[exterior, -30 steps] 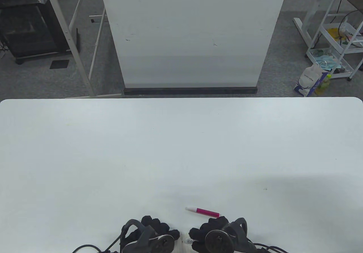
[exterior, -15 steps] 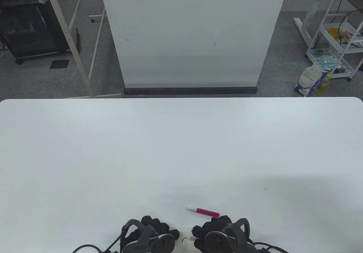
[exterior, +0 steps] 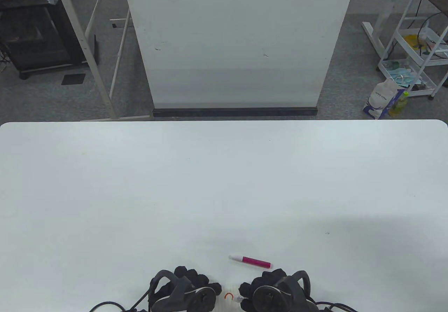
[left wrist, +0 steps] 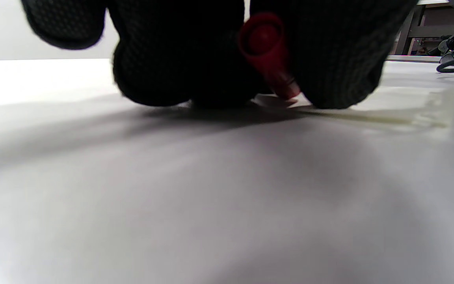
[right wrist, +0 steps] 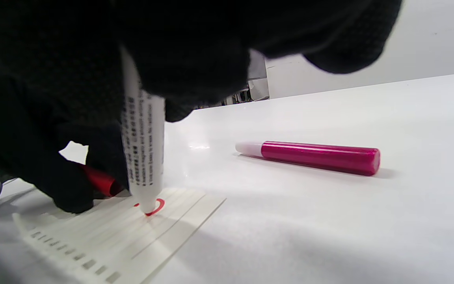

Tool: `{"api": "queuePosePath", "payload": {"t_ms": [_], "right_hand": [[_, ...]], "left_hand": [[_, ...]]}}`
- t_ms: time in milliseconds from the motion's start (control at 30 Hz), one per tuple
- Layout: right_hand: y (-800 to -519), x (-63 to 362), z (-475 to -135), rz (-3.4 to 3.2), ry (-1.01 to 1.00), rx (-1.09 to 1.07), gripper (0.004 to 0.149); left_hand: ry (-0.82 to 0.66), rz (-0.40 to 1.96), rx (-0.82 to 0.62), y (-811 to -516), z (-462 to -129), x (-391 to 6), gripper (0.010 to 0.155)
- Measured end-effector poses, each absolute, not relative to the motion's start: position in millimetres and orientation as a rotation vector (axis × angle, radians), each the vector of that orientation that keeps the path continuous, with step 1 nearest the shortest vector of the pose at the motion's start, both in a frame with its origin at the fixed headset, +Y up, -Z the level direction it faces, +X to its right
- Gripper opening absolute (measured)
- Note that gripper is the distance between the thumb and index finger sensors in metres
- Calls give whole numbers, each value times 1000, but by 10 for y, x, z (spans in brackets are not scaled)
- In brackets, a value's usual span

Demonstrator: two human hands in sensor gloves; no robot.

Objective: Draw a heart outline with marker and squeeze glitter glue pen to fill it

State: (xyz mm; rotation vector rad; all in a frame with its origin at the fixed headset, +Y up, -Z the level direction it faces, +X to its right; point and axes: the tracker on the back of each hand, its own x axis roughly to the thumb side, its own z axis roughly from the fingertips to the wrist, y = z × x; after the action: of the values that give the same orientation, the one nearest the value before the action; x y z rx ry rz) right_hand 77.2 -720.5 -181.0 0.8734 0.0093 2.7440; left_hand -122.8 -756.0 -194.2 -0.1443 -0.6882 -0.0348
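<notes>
My right hand (exterior: 267, 285) grips a white-barrelled red marker (right wrist: 143, 154) at the table's near edge. Its tip touches a small lined paper (right wrist: 172, 228), where a short red arc (right wrist: 158, 206) is drawn. In the table view the arc (exterior: 229, 295) shows between my two hands. My left hand (exterior: 196, 285) rests on the paper's left side, its fingers curled round the red marker cap (left wrist: 268, 55). The magenta glitter glue pen (exterior: 252, 261) lies capped on the table just beyond my right hand, untouched.
The white table (exterior: 224, 186) stretches far ahead of my hands. A white board (exterior: 238, 46) stands behind its far edge. Glove cables (exterior: 105, 306) trail off the near edge.
A red arc has appeared on the paper as the marker tip moved. My right hand has drifted slightly toward the near edge. The left hand and the glitter pen have stayed put.
</notes>
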Motion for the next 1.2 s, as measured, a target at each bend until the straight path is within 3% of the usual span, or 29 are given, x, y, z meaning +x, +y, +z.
{"api": "queuePosePath", "payload": {"t_ms": [1200], "right_hand": [[-7247,675,-1730,2674,46,997,42]], "left_hand": [[-679,-40,-157,-7553,-1963,-1241,50]]}}
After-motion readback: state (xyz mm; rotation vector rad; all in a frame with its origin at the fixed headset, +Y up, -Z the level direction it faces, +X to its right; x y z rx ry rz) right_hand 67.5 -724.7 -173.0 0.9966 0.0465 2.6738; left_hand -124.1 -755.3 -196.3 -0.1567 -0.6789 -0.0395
